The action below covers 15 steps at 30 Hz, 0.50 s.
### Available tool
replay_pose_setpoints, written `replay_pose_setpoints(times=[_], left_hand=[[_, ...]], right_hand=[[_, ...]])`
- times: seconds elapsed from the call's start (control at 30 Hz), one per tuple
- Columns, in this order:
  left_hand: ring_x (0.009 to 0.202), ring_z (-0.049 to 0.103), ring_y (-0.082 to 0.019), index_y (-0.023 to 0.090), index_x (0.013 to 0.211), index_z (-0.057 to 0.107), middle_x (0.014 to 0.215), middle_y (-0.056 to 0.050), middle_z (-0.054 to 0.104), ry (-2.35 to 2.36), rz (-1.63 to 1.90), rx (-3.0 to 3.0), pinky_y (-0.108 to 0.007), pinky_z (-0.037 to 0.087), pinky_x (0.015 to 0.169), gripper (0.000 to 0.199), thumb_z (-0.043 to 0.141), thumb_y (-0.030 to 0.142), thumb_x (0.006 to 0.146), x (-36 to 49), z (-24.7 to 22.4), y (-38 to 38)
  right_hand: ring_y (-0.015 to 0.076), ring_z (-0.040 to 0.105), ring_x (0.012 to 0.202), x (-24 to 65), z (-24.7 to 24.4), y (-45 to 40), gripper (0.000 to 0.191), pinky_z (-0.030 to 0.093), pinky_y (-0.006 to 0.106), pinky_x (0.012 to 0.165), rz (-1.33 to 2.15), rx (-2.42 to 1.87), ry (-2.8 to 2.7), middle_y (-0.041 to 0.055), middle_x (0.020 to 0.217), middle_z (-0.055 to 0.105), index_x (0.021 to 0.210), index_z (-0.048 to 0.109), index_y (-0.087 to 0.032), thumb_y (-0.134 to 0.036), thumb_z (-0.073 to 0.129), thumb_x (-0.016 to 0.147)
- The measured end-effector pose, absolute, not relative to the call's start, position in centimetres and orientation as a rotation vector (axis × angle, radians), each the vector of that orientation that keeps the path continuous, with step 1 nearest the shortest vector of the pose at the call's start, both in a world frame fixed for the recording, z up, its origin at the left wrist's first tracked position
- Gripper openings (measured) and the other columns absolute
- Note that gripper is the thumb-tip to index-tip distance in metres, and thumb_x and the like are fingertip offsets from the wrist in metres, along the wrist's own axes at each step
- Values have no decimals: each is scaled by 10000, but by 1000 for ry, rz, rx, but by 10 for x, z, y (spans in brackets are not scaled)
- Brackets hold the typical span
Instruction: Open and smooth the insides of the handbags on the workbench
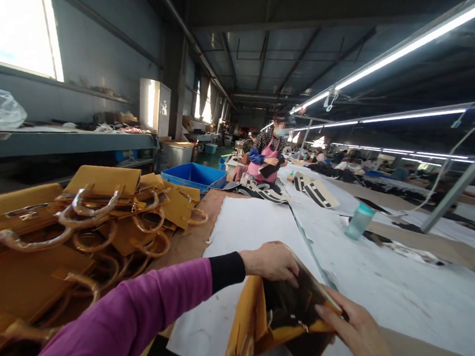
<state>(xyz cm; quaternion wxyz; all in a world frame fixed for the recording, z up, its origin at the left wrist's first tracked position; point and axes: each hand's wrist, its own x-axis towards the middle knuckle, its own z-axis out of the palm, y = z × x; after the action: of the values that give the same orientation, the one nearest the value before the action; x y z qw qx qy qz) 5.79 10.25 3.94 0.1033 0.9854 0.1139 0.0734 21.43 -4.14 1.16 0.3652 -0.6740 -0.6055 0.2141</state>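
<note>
A mustard-yellow handbag with a dark lining is held with its mouth toward me, low in the middle of the view. My left hand, in a purple sleeve with a black cuff, reaches across its far edge, fingers bent down over the rim into the opening. On the right edge my right hand grips the wall, thumb on the inner side. Small bits of metal glint at the near rim. One wrapped handle shows at the lower left of the bag. The lower part of the bag runs out of view.
Many similar yellow handbags with film-wrapped handles are heaped on the left. A blue bin stands beyond them. White sheeting covers the table, with a teal bottle on it. A co-worker in a pink apron stands farther along, holding a dark piece.
</note>
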Motion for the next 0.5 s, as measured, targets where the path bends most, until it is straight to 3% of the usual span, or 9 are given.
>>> replay_pose_setpoints(times=[0.1, 0.3, 0.5], left_hand=[[630, 552, -116, 212, 737, 679, 647, 34, 640, 427, 254, 2869, -201, 337, 508, 140, 606, 330, 754, 58, 40, 105], [760, 579, -159, 233, 828, 673, 841, -3, 670, 581, 371, 2914, -234, 365, 594, 192, 512, 168, 746, 64, 34, 102], [740, 538, -180, 167, 724, 637, 857, -58, 607, 726, 450, 3042, -294, 371, 636, 181, 487, 240, 793, 65, 37, 101]], right_hand=[[228, 593, 970, 222, 19, -48, 501, 464, 255, 833, 660, -1697, -1527, 20, 1065, 658, 1162, 579, -198, -466, 543, 740], [216, 595, 911, 228, 8, -56, 475, 467, 316, 810, 845, -1573, -1406, 38, 1009, 658, 1191, 530, -172, -393, 542, 771], [223, 583, 937, 222, 11, -54, 430, 439, 336, 852, 834, -1550, -1368, 54, 1053, 644, 1136, 566, -165, -398, 535, 776]])
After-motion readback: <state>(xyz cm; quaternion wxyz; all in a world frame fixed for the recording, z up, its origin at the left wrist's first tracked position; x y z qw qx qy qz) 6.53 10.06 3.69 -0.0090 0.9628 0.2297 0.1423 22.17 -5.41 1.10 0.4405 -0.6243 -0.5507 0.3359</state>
